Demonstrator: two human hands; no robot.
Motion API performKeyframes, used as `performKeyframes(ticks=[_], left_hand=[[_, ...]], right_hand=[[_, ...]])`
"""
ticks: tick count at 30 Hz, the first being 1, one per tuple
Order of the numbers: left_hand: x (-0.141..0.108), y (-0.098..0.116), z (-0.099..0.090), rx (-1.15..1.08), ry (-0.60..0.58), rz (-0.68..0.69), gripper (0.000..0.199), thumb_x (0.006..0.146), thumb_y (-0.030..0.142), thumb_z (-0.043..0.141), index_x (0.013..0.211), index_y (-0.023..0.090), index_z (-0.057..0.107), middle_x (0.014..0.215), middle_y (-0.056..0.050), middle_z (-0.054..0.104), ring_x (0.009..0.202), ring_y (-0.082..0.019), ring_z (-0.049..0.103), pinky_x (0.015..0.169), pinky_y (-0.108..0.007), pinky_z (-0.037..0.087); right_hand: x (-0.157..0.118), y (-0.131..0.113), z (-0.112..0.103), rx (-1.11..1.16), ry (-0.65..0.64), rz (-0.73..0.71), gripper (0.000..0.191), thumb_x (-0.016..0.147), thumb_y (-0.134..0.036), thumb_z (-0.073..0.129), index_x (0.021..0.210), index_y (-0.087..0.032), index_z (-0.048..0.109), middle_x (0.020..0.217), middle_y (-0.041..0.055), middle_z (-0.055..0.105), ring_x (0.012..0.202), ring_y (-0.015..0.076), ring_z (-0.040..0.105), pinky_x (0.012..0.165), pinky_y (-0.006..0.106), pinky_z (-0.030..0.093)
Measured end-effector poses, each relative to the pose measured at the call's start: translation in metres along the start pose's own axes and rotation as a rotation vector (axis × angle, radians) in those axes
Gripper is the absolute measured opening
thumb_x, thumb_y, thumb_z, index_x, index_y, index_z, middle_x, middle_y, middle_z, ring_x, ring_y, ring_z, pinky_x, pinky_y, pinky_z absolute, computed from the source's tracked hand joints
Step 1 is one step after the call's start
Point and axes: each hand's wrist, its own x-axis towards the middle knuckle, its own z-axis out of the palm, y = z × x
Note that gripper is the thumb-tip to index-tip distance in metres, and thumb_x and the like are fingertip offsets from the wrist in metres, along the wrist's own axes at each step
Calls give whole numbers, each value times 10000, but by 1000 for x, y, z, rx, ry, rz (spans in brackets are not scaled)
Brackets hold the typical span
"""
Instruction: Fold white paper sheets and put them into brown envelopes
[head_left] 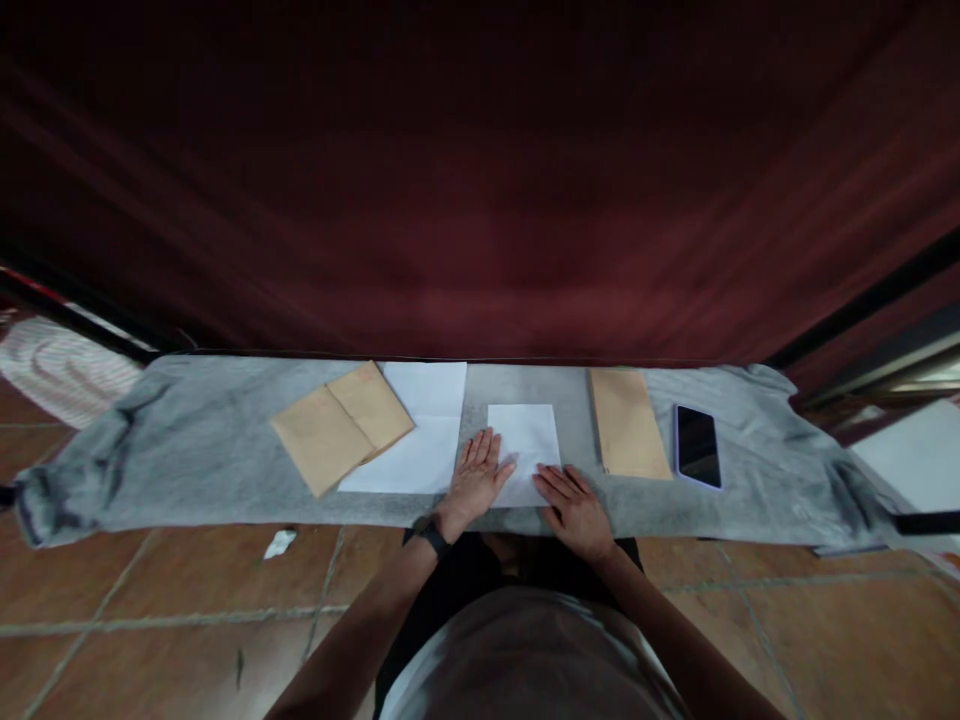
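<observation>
A small white rectangle of paper (523, 428), which looks folded, lies on the grey cloth in front of me. My left hand (478, 478) rests flat on its left edge, fingers stretched out and pointing away from me. On its lower right part lies my right hand (576, 508), palm down with the fingers extended to the left. Neither hand grips anything. Just left of my left hand is a larger white sheet (424, 455) with a crease across it. Brown paper envelopes (341, 425) partly cover that sheet's left side.
A stack of brown envelopes (630, 425) lies to the right, with a smartphone (697, 446) beside it. The grey cloth (217, 450) covers the long narrow surface. Behind it hangs a dark red curtain (480, 220). A white scrap (280, 543) is on the tiled floor.
</observation>
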Motion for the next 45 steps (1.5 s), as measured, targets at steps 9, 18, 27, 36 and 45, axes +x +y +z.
performKeyframes(ticks=[9, 18, 27, 36, 45], left_hand=[[-50, 12, -11, -33, 4, 218, 460, 987, 252, 533, 1443, 198, 516, 1537, -104, 512, 1462, -218, 421, 1227, -435, 305], [-56, 6, -18, 156, -80, 317, 491, 981, 85, 418, 1461, 170, 474, 1568, -116, 470, 1487, -204, 382, 1223, -390, 300], [-61, 8, -25, 54, -163, 283, 604, 958, 52, 375, 1504, 305, 433, 1623, -31, 394, 1529, -183, 286, 1258, -414, 247], [-70, 8, -25, 29, -133, 275, 608, 952, 58, 415, 1505, 309, 433, 1620, -30, 401, 1529, -183, 289, 1260, -398, 226], [-70, -9, -27, -64, -78, 314, 466, 949, 109, 514, 1393, 235, 579, 1518, -76, 538, 1413, -216, 486, 1193, -410, 363]], right_hand=[[-2, 5, -2, 21, -13, -35, 477, 981, -190, 522, 1448, -281, 550, 1498, 42, 552, 1365, 235, 543, 1208, 532, 362], [-12, 22, -5, 90, -49, -109, 455, 1000, -159, 460, 1423, -281, 577, 1463, 29, 589, 1356, 211, 553, 1205, 534, 385], [-24, 33, -7, 148, -57, -106, 501, 999, -183, 453, 1480, -310, 514, 1502, 26, 550, 1394, 237, 514, 1207, 565, 384], [-26, 34, -9, 178, -69, -76, 486, 1003, -182, 453, 1463, -316, 532, 1485, 23, 570, 1387, 235, 521, 1220, 558, 363], [-30, 29, -14, 201, -71, -41, 508, 920, -83, 520, 1354, -318, 638, 1395, 16, 650, 1316, 211, 588, 1181, 525, 421]])
